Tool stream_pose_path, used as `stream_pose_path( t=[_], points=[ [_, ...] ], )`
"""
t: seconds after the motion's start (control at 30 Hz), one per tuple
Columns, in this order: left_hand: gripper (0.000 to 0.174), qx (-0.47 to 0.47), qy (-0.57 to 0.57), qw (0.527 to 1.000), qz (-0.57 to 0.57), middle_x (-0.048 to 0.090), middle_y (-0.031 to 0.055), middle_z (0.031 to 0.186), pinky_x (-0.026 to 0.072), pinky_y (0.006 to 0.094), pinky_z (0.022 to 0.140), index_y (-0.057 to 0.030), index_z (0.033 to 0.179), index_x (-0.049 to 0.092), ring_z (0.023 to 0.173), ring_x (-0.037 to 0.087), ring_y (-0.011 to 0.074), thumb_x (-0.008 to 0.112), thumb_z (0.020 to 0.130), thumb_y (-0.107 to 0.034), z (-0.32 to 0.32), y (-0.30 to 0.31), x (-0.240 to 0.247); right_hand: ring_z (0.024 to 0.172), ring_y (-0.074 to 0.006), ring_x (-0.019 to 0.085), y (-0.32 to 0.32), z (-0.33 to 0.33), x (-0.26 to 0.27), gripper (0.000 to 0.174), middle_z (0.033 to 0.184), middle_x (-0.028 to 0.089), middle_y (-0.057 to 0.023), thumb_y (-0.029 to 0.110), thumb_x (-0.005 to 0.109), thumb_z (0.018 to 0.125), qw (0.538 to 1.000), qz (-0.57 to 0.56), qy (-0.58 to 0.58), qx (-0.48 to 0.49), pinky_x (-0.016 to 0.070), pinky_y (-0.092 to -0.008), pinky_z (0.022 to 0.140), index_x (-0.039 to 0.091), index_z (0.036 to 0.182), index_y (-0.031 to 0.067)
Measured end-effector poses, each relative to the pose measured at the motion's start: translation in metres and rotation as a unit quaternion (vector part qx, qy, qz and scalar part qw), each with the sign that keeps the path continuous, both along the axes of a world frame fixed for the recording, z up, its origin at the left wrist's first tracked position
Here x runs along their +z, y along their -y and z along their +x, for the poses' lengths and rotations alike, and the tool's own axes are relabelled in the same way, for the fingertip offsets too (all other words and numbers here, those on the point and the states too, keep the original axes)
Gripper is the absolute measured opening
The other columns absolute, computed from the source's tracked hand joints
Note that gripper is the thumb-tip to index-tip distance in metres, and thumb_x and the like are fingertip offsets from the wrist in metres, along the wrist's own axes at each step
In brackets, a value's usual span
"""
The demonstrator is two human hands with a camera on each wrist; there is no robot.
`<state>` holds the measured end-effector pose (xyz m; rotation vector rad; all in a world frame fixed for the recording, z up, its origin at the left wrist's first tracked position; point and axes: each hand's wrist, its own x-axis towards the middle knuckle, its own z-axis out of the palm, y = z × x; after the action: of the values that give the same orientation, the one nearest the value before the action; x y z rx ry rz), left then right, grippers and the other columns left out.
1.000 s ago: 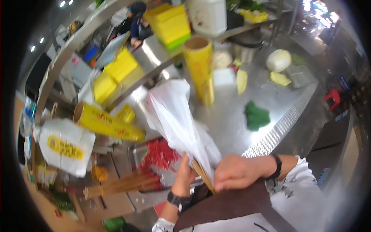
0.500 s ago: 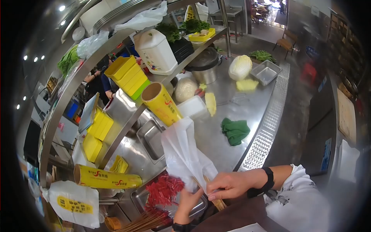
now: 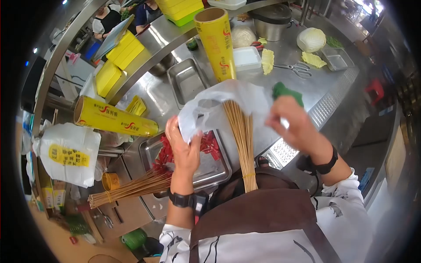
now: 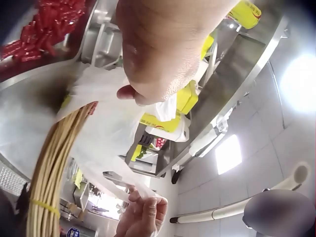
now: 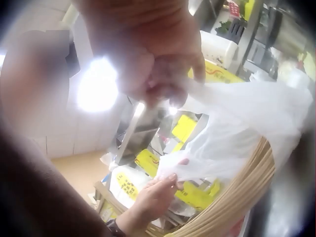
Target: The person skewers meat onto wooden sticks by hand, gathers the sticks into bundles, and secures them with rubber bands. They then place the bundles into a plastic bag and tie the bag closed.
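Note:
A white plastic bag (image 3: 254, 97) is stretched between both hands, its middle over the upper end of a bundle of thin wooden sticks (image 3: 240, 144). A yellow band circles the bundle near its lower end, by the brown apron. My left hand (image 3: 183, 151) pinches one side of the bag, above the metal tray (image 3: 226, 164) of red pieces. On the other side my right hand (image 3: 294, 122) pinches the bag with curled fingers, as the left wrist view also shows at the right hand (image 4: 143, 215). Red shows at the sticks' covered end (image 4: 93, 107).
A second stick bundle (image 3: 131, 187) lies across the tray's left edge. Behind are an upright yellow roll (image 3: 217, 46), a lying yellow roll (image 3: 116, 117) and an empty metal tray (image 3: 187, 79). Scissors (image 3: 299, 69), a green cloth (image 3: 287, 93) and a cabbage (image 3: 311, 39) are at the right.
The hands have moved apart and pulled the bag wide between them. The right hand has let go of the sticks and risen; the bundle now shows along most of its length.

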<state>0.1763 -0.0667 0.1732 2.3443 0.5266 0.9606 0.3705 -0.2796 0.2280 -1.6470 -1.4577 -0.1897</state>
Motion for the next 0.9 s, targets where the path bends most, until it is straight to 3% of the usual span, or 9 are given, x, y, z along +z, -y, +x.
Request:
stream_pose_path(
  t=[0.13,0.23,0.33,0.47,0.5,0.63,0.8,0.83,0.9],
  points=[
    [0.036,-0.052,0.008,0.991,0.124,0.042,0.0192,0.125,0.0219,0.0439,0.106,-0.0007,0.113,0.054,0.122,0.034,0.038,0.063,0.079,-0.009,0.014,-0.015,0.028,0.064,-0.03,0.052,-0.01,0.012,0.008,0.012,0.069,0.052,-0.012,0.01,0.065,0.079,0.991,0.005,-0.015,-0.132,0.041,-0.0371,0.057,0.056,0.081,0.0016],
    [0.045,-0.065,0.085,0.99,0.09,0.038,0.0145,0.137,0.0249,0.0363,0.104,0.0026,0.128,0.044,0.124,0.035,0.0272,0.058,0.086,-0.01,0.031,-0.015,0.048,0.063,-0.0267,0.054,-0.011,0.012,0.017,0.013,0.07,0.055,-0.0124,0.011,0.064,0.081,0.983,-0.017,-0.099,-0.153,0.0425,-0.0346,0.056,0.057,0.085,0.0008],
    [0.03,-0.179,0.134,0.952,-0.208,0.047,0.0167,0.129,0.0409,0.0336,0.09,0.003,0.114,0.057,0.108,0.051,0.0226,0.054,0.089,-0.014,0.03,-0.004,0.056,0.06,-0.0246,0.056,-0.007,0.004,0.026,0.014,0.071,0.057,-0.0121,0.012,0.064,0.081,0.978,-0.068,-0.149,-0.133,0.0432,-0.0329,0.055,0.057,0.085,0.0011],
    [0.028,-0.335,0.108,0.809,-0.47,0.065,0.0113,0.085,0.0472,0.0342,0.081,0.0018,0.103,0.059,0.072,0.059,0.0159,0.046,0.096,-0.022,0.025,0.013,0.028,0.057,-0.0236,0.055,-0.004,-0.017,0.03,0.016,0.069,0.056,-0.0109,0.012,0.066,0.08,0.992,-0.088,-0.095,-0.003,0.0439,-0.0326,0.053,0.057,0.087,0.0015],
    [0.026,-0.313,0.102,0.818,-0.472,0.06,0.0084,0.077,0.0468,0.033,0.081,0.002,0.098,0.059,0.071,0.058,0.016,0.045,0.096,-0.02,0.027,0.021,0.024,0.063,-0.0266,0.058,-0.004,-0.025,0.034,0.017,0.072,0.057,-0.0117,0.01,0.066,0.079,0.986,-0.122,-0.111,0.029,0.0456,-0.0348,0.057,0.057,0.09,0.0022],
    [0.04,-0.295,-0.026,0.921,-0.252,0.057,0.0177,0.11,0.042,0.0369,0.09,0.0025,0.115,0.053,0.094,0.055,0.0247,0.063,0.077,-0.005,0.024,0.046,0.041,0.076,-0.0334,0.059,-0.013,-0.039,0.039,0.016,0.081,0.06,-0.0134,0.009,0.062,0.078,0.97,-0.148,-0.043,0.188,0.0469,-0.0407,0.065,0.057,0.093,0.0048],
    [0.053,-0.334,-0.116,0.935,0.029,0.046,0.0215,0.127,0.0367,0.0398,0.096,0.0005,0.122,0.048,0.113,0.047,0.0395,0.064,0.071,-0.004,0.032,0.037,0.024,0.072,-0.0313,0.057,-0.042,-0.051,0.026,0.018,0.081,0.058,-0.0117,0.009,0.062,0.078,0.969,-0.068,0.028,0.238,0.0459,-0.0376,0.063,0.058,0.095,0.0042],
    [0.02,-0.303,-0.062,0.948,-0.072,0.046,0.0216,0.106,0.0427,0.0402,0.082,-0.001,0.099,0.059,0.095,0.048,0.039,0.056,0.08,-0.005,0.03,0.044,0.033,0.072,-0.0314,0.057,-0.046,-0.049,0.028,0.018,0.081,0.059,-0.0118,0.008,0.061,0.079,0.973,-0.054,0.005,0.223,0.0463,-0.0372,0.063,0.059,0.096,0.0041],
    [0.016,-0.29,-0.065,0.949,-0.102,0.049,0.0196,0.109,0.04,0.0394,0.089,-0.0005,0.099,0.059,0.101,0.049,0.0378,0.055,0.085,-0.007,0.028,0.041,0.034,0.081,-0.0303,0.059,-0.056,-0.038,0.023,0.022,0.089,0.06,-0.0126,0.004,0.06,0.079,0.983,-0.017,-0.046,0.175,0.0473,-0.035,0.07,0.059,0.101,0.003]
  ],
)
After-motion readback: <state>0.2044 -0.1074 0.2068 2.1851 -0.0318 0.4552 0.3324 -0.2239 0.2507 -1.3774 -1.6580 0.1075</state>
